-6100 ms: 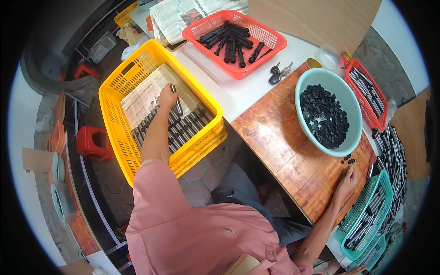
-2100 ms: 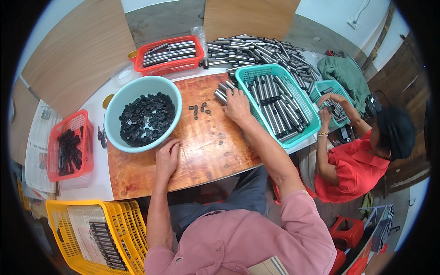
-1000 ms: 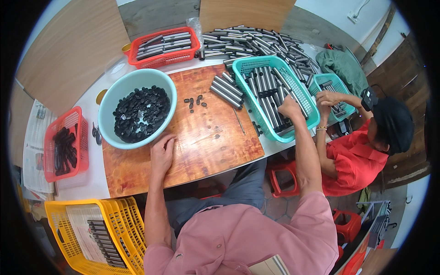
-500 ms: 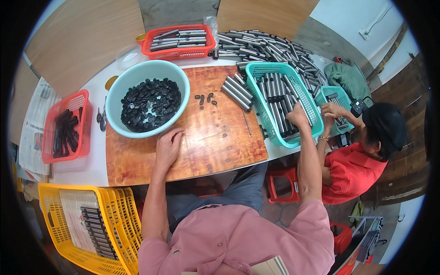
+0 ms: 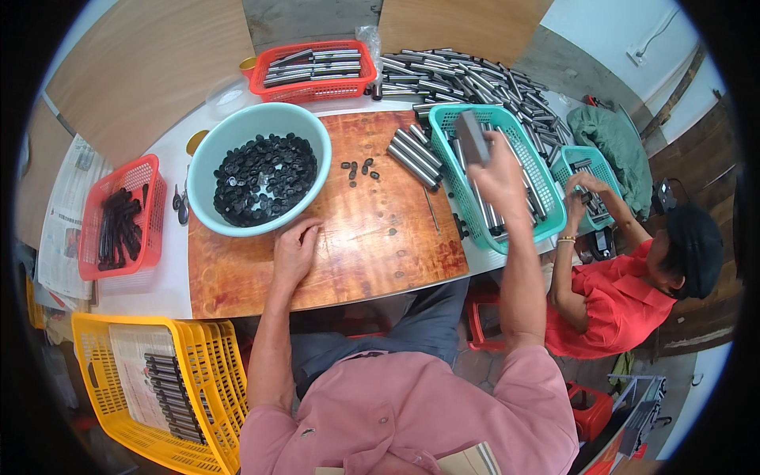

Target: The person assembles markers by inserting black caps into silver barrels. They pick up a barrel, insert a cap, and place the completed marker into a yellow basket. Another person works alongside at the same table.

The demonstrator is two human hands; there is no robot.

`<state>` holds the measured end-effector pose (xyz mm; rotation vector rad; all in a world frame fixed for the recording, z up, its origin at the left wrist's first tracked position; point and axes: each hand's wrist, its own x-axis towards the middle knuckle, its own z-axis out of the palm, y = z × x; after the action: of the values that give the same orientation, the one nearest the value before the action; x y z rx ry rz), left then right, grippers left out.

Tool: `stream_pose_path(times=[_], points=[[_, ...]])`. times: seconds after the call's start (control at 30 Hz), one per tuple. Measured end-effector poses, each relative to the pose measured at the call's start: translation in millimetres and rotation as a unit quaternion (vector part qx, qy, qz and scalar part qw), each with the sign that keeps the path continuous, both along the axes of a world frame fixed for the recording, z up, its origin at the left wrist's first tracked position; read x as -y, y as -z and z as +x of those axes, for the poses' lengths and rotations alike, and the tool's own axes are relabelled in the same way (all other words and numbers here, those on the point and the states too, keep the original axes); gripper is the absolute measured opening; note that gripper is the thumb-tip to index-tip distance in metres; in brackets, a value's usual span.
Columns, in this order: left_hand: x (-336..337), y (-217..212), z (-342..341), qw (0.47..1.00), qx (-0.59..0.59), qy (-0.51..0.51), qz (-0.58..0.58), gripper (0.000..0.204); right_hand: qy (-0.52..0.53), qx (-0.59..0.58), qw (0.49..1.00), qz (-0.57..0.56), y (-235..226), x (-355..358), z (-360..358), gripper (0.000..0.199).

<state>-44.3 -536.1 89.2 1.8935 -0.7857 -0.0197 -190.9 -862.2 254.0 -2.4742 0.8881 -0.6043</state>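
Lifted clear of the teal basket where it reached half a second ago, the right hand now grips a bundle of grey metal tubes and holds it above the basket's near end. The bundle is short, blunt-ended and dull silver-grey, with the tubes packed side by side; their exact count cannot be told. It juts up and to the left from the closed fingers, its upper end free and its lower end hidden in the palm.

More tubes of the same kind lie lengthwise inside the basket beneath the hand, a small stack rests on the wooden board just beside the basket's left wall, and a loose heap spreads across the table behind.

The left hand rests on the board with its fingers curled loosely, holding nothing, just below the rim of the pale teal bowl filled with small black caps. A few stray caps sit on the board between bowl and stack.

At right, a second person in a red shirt works with both hands at a smaller teal basket.
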Motion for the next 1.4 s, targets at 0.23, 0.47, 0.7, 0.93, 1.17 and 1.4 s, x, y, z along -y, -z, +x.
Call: stream_pose_path(times=[0.23, 0.47, 0.7, 0.93, 1.17, 1.4], points=[[4.0, 0.7, 0.6, 1.000, 0.008, 0.009, -0.020, 0.017, -0.089, -0.096, 0.991, -0.005, 111.8, -39.0, 69.2, 0.038], [1.5, -0.1, -0.3, 1.000, 0.009, 0.001, -0.018, 0.017, -0.107, 0.020, 0.975, -0.194, 148.1, -45.4, 85.8, 0.037], [2.0, -0.5, 0.1, 1.000, 0.002, 0.004, -0.008, 0.018, -0.113, 0.050, 0.957, -0.262, 153.5, -39.9, 78.0, 0.018], [1.8, 3.3, 1.7, 1.000, 0.018, -0.001, -0.007, 0.017, -0.113, 0.058, 0.974, -0.190, 149.0, -62.2, 64.1, 0.020], [3.8, -3.7, -2.9, 0.999, 0.042, 0.001, -0.004, 0.015, -0.089, 0.024, 0.972, -0.217, 160.4, -63.4, 58.4, 0.029], [4.2, -2.2, -4.8, 0.999, 0.036, -0.001, -0.001, 0.015, -0.065, 0.044, 0.975, -0.207, 166.9, -49.1, 58.0, 0.035]])
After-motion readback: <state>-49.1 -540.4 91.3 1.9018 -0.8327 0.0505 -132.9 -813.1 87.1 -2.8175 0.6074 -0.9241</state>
